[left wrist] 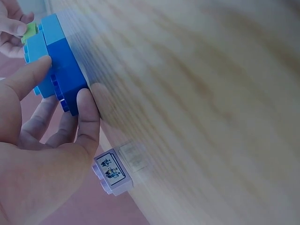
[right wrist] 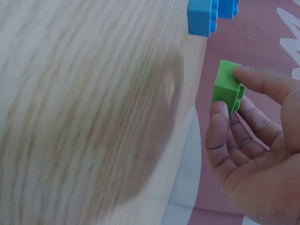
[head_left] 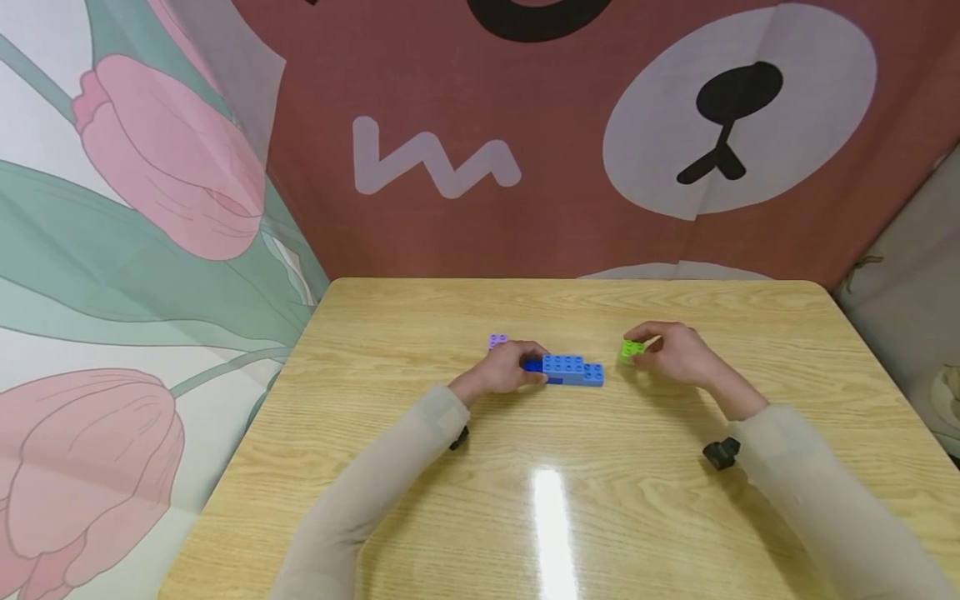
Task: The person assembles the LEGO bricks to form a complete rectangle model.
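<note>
On the table lies a joined row of blue toy building bricks [head_left: 572,372], a lighter one stacked on top of lower light and dark ones. My left hand [head_left: 504,367] grips the dark blue left end between thumb and fingers, as the left wrist view also shows. To the right, my right hand [head_left: 681,354] pinches a lime green brick [right wrist: 227,86] between thumb and fingertips, studs up, a short gap from the blue row. A purple brick [left wrist: 112,172] with a printed picture on its side stands just behind my left hand.
The wooden table [head_left: 637,500] has its far edge against a hanging cloth [head_left: 450,233] with a bear print. A flowered cloth [head_left: 135,333] hangs along the left side. A black wrist camera [head_left: 722,453] sits beneath the right sleeve.
</note>
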Demonstrator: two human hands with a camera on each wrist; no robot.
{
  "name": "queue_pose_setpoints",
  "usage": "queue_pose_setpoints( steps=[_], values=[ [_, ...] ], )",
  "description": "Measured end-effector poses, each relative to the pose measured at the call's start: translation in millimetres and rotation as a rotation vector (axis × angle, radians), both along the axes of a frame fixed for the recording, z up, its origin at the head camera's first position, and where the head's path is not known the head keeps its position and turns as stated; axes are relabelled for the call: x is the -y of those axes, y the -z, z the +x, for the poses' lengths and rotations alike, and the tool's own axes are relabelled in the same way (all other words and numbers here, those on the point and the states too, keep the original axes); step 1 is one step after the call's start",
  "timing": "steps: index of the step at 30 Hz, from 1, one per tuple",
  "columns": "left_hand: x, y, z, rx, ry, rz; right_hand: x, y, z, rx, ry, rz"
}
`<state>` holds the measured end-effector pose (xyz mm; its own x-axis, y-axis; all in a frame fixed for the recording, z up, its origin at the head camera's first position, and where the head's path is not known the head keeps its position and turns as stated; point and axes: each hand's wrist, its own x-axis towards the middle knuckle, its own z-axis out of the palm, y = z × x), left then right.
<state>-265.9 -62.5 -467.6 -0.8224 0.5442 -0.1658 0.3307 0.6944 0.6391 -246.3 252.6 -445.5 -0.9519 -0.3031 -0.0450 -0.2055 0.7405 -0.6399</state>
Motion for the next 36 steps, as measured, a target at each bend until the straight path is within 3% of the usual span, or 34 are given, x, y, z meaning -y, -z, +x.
queue_pose_setpoints(
  steps=[17,36],
  values=[
    [1.1,0.9,0.1,0.004,0.005,0.0,27.1,-2.5,6.9,0.072,-0.045,-0.081],
    [0.3,1.8,-1.7,0.005,0.014,0.013,50.0,3.1,4.9,0.103,-0.046,-0.062]
  ],
)
